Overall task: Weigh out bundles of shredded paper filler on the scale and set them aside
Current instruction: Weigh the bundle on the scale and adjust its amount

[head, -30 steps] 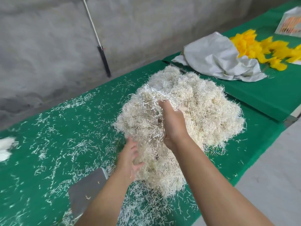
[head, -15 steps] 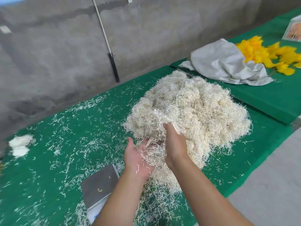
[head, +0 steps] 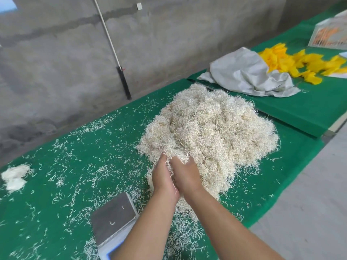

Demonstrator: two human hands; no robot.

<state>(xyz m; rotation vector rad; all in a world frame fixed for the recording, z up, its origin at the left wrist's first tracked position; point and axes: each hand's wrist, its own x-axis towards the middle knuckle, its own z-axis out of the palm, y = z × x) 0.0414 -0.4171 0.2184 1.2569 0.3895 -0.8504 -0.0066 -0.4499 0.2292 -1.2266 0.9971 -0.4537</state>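
Note:
A big heap of cream shredded paper filler (head: pixel 212 134) lies on the green table (head: pixel 78 158). My left hand (head: pixel 164 178) and my right hand (head: pixel 185 175) are side by side at the heap's near edge, fingertips buried in the shreds, together gathering a tuft. A small scale with a steel platform (head: pixel 113 217) stands on the table left of my forearms, with only a stray shred on it. Two small white bundles (head: pixel 14 177) lie at the far left.
Loose shreds are scattered over the green cloth. A grey sack (head: pixel 247 76) and yellow pieces (head: pixel 298 62) lie on a second green table at the right. A pole (head: pixel 116 53) leans on the concrete wall behind. The table's edge drops to the floor at right.
Both hands have come down and together at the heap's near edge. The right hand, earlier raised with a tuft, now digs in beside the left.

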